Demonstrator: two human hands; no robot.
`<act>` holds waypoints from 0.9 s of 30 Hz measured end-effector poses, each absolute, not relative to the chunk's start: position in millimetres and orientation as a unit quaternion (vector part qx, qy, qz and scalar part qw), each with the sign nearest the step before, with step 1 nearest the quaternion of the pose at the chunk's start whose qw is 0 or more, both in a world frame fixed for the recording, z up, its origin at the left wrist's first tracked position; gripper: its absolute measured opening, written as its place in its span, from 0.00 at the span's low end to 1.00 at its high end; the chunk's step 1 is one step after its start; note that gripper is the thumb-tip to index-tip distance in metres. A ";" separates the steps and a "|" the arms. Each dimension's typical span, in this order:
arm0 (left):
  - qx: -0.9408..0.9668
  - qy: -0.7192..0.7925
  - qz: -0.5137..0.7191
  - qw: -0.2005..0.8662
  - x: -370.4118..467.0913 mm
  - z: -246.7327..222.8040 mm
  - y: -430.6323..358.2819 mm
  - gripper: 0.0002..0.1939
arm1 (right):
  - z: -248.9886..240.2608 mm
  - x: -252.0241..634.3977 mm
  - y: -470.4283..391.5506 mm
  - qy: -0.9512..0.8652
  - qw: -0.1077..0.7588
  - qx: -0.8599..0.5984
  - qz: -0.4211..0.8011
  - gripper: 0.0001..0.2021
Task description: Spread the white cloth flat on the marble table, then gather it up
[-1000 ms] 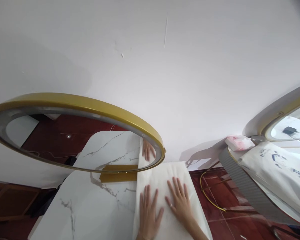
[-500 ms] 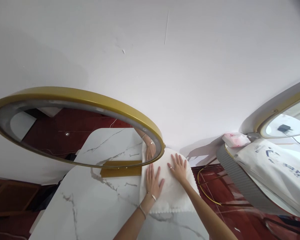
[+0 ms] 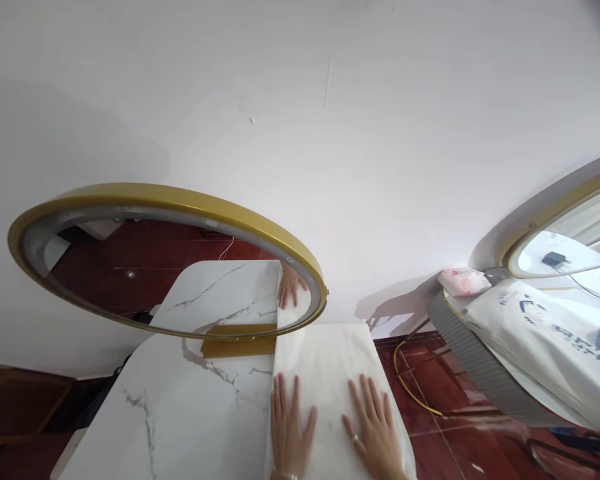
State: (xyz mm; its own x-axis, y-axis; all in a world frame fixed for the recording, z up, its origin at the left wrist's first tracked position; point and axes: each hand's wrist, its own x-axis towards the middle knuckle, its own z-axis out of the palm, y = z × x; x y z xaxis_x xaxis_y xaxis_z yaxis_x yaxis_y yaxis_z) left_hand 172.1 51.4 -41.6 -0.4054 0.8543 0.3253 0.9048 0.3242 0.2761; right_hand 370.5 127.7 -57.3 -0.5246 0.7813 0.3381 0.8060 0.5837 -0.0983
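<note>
A white cloth (image 3: 329, 357) lies along the right side of the white marbled table (image 3: 175, 400), from the wall side toward the bottom of the view. My left hand (image 3: 291, 427) rests flat on its left part with the fingers stretched out. Spread fingers of my right hand (image 3: 374, 427), which wears a ring, press on its right part. Neither hand holds anything. A slightly blurred left wrist shows a bracelet at the bottom edge.
A gold-framed oval mirror (image 3: 180, 193) hangs over the table, above a gold base (image 3: 237, 347). At right, a second table carries a tissue pack (image 3: 464, 282) and a white printed cloth bag (image 3: 545, 320), beside another mirror (image 3: 565, 227). Red tiled floor (image 3: 430, 380) lies between the tables.
Both hands have moved back toward me, down the view. The cloth now reaches the bottom of the view, and its far edge looks straighter. The view has shifted slightly.
</note>
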 end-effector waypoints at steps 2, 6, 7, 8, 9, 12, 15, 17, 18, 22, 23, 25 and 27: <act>-0.547 -0.809 -0.209 0.052 175.9 -43.6 34.0 0.36 | -55.8 374.4 116.6 -0.876 0.171 -0.449 -0.042 0.36; -0.557 -0.799 -0.219 0.063 172.2 -47.3 43.6 0.37 | -55.1 362.6 145.1 -0.876 0.168 -0.450 -0.039 0.34; -0.566 -0.792 -0.221 0.064 169.4 -48.3 53.6 0.36 | -55.4 356.9 159.6 -0.877 0.168 -0.448 -0.038 0.34; -0.580 -0.781 -0.223 0.064 166.0 -49.4 65.5 0.35 | -55.8 350.7 175.4 -0.879 0.167 -0.445 -0.037 0.33; -0.598 -0.767 -0.225 0.062 162.1 -50.8 78.5 0.33 | -56.2 344.4 191.5 -0.880 0.165 -0.444 -0.036 0.32; -0.640 -0.732 -0.229 0.056 149.0 -54.8 118.2 0.26 | -56.2 327.3 233.4 -0.880 0.147 -0.450 -0.029 0.29; -0.652 -0.728 -0.209 0.049 138.7 -56.3 145.4 0.22 | -54.4 316.2 255.2 -0.871 0.136 -0.471 -0.025 0.28; -0.655 -0.729 -0.194 0.046 136.6 -55.3 149.2 0.22 | -52.2 313.6 257.7 -0.859 0.153 -0.488 -0.026 0.27; -0.655 -0.729 -0.190 0.048 137.2 -54.5 145.9 0.23 | -51.0 313.9 256.0 -0.851 0.166 -0.498 -0.026 0.27; -0.656 -0.730 -0.175 0.080 148.1 -50.6 106.2 0.33 | -47.3 326.7 233.0 -0.817 0.196 -0.541 -0.021 0.24; -0.655 -0.730 -0.170 0.090 151.6 -49.7 92.5 0.34 | -47.3 332.5 222.7 -0.815 0.198 -0.545 -0.021 0.24; -0.655 -0.731 -0.163 0.103 158.0 -48.0 64.2 0.34 | -48.9 346.3 195.8 -0.823 0.206 -0.529 -0.024 0.25; -0.655 -0.731 -0.158 0.111 163.1 -46.8 36.3 0.34 | -52.0 361.4 161.9 -0.843 0.214 -0.492 -0.035 0.28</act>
State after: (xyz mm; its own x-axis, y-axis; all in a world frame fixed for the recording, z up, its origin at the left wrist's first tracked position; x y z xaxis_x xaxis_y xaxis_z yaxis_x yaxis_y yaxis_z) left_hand 163.1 36.3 -46.8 -0.1179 0.9221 0.3686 0.9920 0.0926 0.0856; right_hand 361.4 161.9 -52.0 -0.4251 0.8140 0.3960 0.8442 0.5143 -0.1511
